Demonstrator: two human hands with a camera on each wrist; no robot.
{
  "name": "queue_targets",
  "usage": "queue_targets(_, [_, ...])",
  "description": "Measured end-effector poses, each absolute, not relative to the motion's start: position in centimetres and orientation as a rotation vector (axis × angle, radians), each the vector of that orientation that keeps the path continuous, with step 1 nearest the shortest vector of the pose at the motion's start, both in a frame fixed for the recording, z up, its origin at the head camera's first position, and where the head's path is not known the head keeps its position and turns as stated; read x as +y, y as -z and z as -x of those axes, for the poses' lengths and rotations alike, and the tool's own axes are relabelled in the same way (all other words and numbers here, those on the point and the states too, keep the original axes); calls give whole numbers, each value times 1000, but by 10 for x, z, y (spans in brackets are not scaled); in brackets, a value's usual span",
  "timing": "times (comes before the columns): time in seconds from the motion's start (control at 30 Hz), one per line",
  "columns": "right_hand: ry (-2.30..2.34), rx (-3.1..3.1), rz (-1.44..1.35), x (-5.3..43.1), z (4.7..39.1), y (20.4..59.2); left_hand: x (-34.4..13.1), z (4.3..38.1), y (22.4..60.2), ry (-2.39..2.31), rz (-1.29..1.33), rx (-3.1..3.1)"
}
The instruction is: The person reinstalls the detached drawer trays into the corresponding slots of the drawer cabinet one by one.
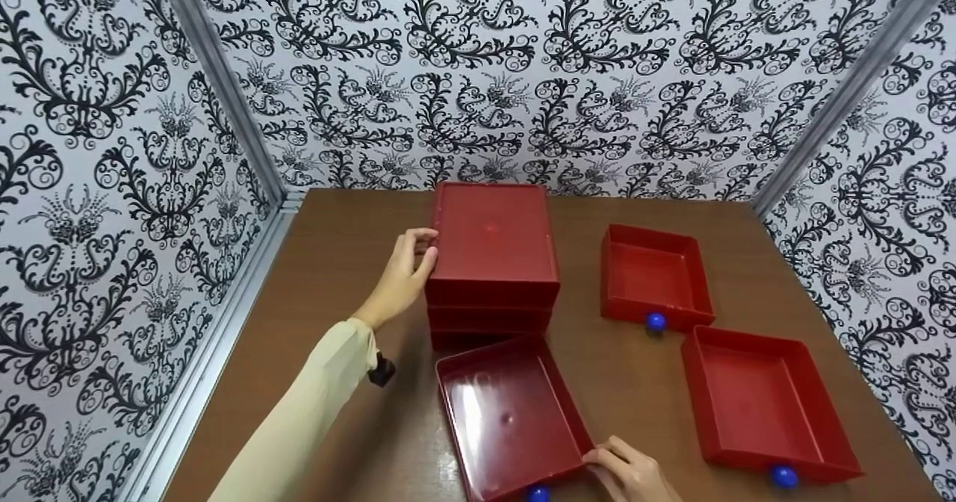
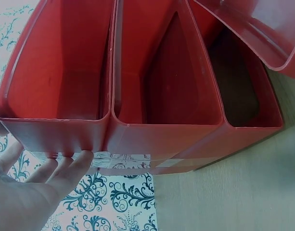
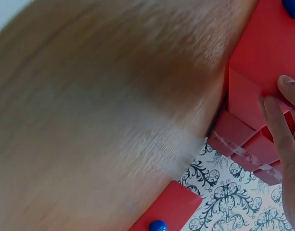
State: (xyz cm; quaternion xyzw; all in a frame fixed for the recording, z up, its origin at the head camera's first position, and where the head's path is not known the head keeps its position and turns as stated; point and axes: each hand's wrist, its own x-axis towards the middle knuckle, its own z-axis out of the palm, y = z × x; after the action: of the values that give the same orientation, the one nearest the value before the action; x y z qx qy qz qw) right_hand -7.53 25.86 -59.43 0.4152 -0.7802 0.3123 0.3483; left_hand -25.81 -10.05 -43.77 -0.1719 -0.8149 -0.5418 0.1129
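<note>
A red three-compartment drawer cabinet (image 1: 493,233) stands at the middle of the table. My left hand (image 1: 399,282) rests on its left side near the top, and in the left wrist view the fingers (image 2: 72,166) lie along that side. My right hand (image 1: 631,472) pinches the right front corner of a red drawer (image 1: 508,412), thumb and fingers on opposite faces of its wall. That drawer sits askew before the lowest compartment (image 2: 238,86); whether its back edge is inside cannot be told. Its blue knob (image 1: 538,494) shows at the bottom edge.
Two more red drawers lie on the right of the brown table (image 1: 358,225): a smaller one (image 1: 653,267) farther back and a larger one (image 1: 754,397) nearer, each with a blue knob at its front. Patterned walls (image 1: 478,76) with metal posts (image 1: 224,84) surround the table.
</note>
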Motion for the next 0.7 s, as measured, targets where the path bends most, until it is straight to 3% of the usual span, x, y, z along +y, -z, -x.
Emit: queue_targets(0.7, [-741, -2092, -1031, 238, 66, 589, -99, 257, 435, 1544, 504, -2417])
